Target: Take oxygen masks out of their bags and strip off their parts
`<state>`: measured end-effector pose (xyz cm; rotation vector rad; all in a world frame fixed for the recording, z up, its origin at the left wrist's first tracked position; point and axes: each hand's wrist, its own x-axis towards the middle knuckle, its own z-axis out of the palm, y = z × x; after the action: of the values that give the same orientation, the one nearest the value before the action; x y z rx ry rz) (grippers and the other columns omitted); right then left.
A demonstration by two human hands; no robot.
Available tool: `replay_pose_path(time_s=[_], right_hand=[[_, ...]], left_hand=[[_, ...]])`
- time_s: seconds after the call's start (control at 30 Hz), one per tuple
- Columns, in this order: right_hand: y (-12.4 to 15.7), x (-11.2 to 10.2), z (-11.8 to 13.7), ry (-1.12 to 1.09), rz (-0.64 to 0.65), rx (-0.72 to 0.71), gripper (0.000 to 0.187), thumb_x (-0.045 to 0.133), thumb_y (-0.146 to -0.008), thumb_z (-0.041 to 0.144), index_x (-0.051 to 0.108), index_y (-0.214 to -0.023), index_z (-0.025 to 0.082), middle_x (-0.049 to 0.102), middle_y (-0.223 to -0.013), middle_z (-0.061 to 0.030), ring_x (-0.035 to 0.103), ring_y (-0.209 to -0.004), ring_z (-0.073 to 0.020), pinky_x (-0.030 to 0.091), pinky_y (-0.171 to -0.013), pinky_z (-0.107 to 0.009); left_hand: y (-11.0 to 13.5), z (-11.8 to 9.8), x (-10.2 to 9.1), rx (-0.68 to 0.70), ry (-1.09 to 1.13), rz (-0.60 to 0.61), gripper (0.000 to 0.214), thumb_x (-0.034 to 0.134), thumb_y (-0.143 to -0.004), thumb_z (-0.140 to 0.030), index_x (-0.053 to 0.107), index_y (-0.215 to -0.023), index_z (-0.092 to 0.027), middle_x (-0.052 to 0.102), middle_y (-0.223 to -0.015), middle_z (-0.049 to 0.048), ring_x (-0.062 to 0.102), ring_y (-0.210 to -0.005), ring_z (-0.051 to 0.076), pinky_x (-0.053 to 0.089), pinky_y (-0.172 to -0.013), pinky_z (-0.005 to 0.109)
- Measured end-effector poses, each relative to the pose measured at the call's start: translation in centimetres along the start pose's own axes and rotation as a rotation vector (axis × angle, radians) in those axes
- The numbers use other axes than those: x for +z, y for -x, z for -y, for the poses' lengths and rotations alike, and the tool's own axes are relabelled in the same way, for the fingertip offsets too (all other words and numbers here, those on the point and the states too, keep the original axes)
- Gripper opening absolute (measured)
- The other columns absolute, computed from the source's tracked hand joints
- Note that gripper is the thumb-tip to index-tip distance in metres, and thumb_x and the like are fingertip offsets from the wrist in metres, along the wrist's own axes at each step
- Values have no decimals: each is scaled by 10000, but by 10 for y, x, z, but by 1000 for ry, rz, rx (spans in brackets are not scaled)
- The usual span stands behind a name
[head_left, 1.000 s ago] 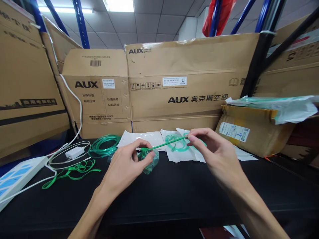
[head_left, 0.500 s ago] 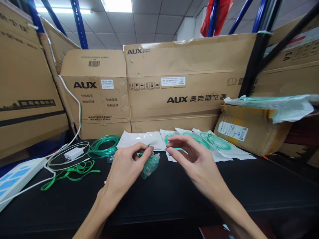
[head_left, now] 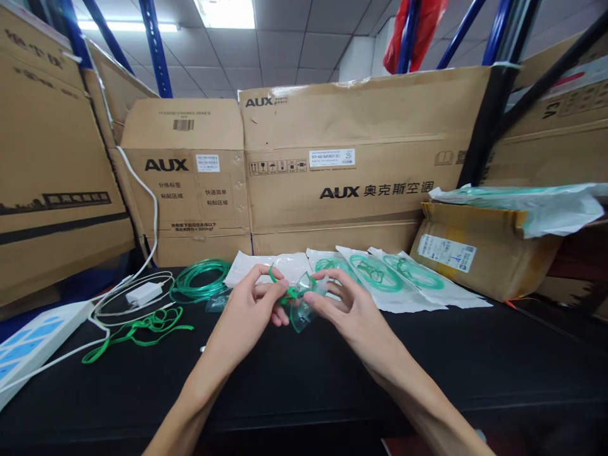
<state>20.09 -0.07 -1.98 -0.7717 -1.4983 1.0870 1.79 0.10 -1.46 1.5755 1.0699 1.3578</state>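
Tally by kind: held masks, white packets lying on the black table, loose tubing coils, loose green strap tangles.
Held mask: 1
White packets: 4
Loose tubing coil: 1
Loose green strap tangle: 1
Total: 7

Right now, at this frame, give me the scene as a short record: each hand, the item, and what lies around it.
left hand: fingers closed on the green strap
right hand: gripping the mask at its right side
mask: clear green, between the hands
left of hands: coiled tubing, loose strap, adapter, power strip
behind hands: white-backed packets, three showing green contents
far right: small carton, plastic-wrapped green item on top
backdrop: AUX cartons
surface: black table
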Motion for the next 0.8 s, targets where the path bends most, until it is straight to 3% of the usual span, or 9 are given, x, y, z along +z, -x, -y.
replay_pose_path(time_s=[0.17, 0.23, 0.33, 0.4, 0.5, 0.6, 0.7, 0.8], right_hand=[[-1, -14, 9, -25, -59, -41, 431, 811, -816, 435, 623, -1180, 298, 622, -1201, -35, 686, -978, -184, 573, -876, -350], [-4, -23, 11, 22, -54, -37, 457, 823, -796, 439, 650, -1197, 304, 614, -1308, -65, 653, -1153, -239, 572, -914, -378], [-11, -39, 11, 141, -84, 10, 508, 866, -737, 446, 667, -1181, 301, 645, -1366, -92, 513, -1394, -311, 564, -956, -419], [-15, -50, 8, 195, -106, 45, 514, 889, -700, 453, 676, -1134, 280, 723, -1234, -108, 567, -1348, -335, 580, -923, -442], [-14, -62, 5, 239, -86, 69, 462, 906, -662, 461, 711, -1018, 242, 771, -1032, -91, 739, -1029, -330, 602, -845, -472], [-7, -69, 1, 282, -26, 98, 461, 890, -680, 473, 743, -1042, 229, 776, -865, -43, 759, -801, -294, 587, -859, -523], [4, -71, -4, 340, 44, 126, 491, 828, -763, 511, 740, -1162, 237, 789, -848, -39, 767, -833, -305, 572, -903, -553], [15, -72, -14, 414, 95, 86, 432, 781, -819, 505, 761, -1169, 252, 799, -1107, -90, 754, -1026, -336, 573, -950, -536]], left_hand=[[1, -2, -7, -71, -164, 115, 228, 606, -937, -441, 553, -1015, -233, 597, -591, -87, 421, -426, 85, 315, -457, 194], [3, -5, -12, -79, -274, 190, 245, 574, -959, -477, 591, -1000, -236, 567, -562, -89, 378, -433, 99, 265, -450, 208], [7, -10, -23, -17, -502, 238, 286, 542, -984, -503, 655, -979, -240, 583, -535, -68, 472, -513, 142, 303, -514, 228], [9, -11, -33, 8, -637, 239, 294, 538, -989, -503, 679, -959, -246, 638, -562, -50, 536, -574, 167, 333, -558, 239], [12, -9, -43, 4, -775, 286, 382, 520, -992, -530, 706, -825, -241, 696, -648, -17, 566, -610, 185, 332, -576, 258], [14, -4, -45, 26, -860, 302, 448, 548, -962, -593, 744, -752, -249, 690, -700, 13, 620, -736, 233, 349, -642, 283], [14, 4, -42, -5, -879, 335, 399, 666, -868, -658, 778, -809, -279, 713, -839, 32, 645, -922, 292, 383, -728, 305], [13, 11, -42, -3, -856, 427, 348, 746, -830, -629, 779, -861, -285, 716, -945, 25, 637, -1004, 292, 406, -795, 311]])
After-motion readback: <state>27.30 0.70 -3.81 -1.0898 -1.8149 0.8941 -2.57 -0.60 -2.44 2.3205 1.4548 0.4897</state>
